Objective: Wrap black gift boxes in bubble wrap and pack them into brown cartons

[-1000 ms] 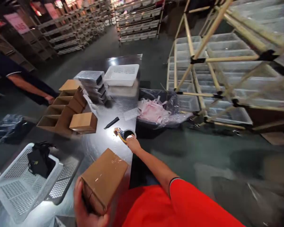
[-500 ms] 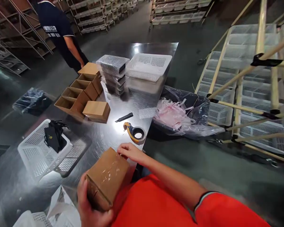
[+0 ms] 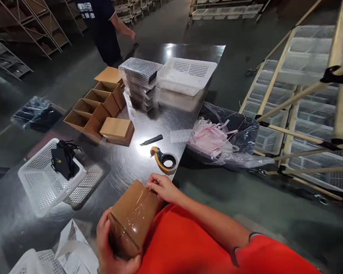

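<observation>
A shiny metal worktop (image 3: 118, 167) stretched across a dim storage hall, with shelving racks (image 3: 37, 28) standing at the far left. A dark bundle in clear plastic (image 3: 36, 116) lay past the near basket. That white perforated basket (image 3: 45, 190) held black pouches (image 3: 62, 160), one with a small gold mark. Below it, folded white paper (image 3: 77, 247) sat beside another white basket (image 3: 34, 263), cut off by the view's edge.

Open cardboard boxes (image 3: 93, 114) stood in a row, and a person in a dark shirt (image 3: 103, 32) was beyond them, one arm held out. The left hand (image 3: 110, 249) was spread around the lower left end of a brown carton (image 3: 135, 217), thumb and fingers gripping it. The carton was tilted against the red shirt, glossy clear tape across it. Farther up were a closed brown box (image 3: 117, 131) and a stack of bubble-wrapped packages (image 3: 139, 83).

The right hand (image 3: 163, 187), its fingers bent and nearly together, touched the carton's upper edge. Above it lay a black cutter (image 3: 151, 140) and a tape dispenser (image 3: 163, 160). A bubble-wrap sheet (image 3: 182, 136) and a shallow white basket (image 3: 188, 74) came next, then pink-and-white strips (image 3: 213, 139) in a plastic-lined bin (image 3: 247, 131), then a pipe rack (image 3: 291, 133) of translucent trays (image 3: 308, 57).
</observation>
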The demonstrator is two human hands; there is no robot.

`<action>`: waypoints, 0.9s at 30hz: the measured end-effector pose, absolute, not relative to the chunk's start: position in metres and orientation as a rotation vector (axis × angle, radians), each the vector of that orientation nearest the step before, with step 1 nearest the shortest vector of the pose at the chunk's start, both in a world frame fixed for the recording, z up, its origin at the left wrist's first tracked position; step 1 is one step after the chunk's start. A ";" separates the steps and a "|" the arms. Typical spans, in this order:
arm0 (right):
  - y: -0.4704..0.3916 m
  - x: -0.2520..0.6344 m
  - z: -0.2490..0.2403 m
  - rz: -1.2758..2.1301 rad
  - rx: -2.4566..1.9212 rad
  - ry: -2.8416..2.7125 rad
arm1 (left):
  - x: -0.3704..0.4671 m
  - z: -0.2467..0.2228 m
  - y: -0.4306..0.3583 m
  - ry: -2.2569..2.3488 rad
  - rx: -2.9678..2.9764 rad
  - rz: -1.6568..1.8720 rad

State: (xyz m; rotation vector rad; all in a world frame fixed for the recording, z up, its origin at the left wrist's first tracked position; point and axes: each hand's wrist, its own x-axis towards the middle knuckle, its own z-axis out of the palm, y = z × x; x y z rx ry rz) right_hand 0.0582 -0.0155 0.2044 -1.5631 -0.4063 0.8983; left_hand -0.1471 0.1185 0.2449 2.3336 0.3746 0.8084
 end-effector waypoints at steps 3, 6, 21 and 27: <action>-0.009 0.053 0.196 0.936 -1.499 -0.353 | -0.149 0.247 0.114 0.381 2.303 0.852; -0.003 0.049 0.196 1.011 -1.357 -0.229 | -0.145 0.256 0.106 0.483 2.227 0.956; 0.009 0.045 0.204 0.999 -1.388 -0.167 | -0.151 0.241 0.113 0.571 2.215 0.822; 0.008 0.053 0.171 1.138 -1.711 -0.370 | -0.135 0.245 0.128 0.680 2.311 0.558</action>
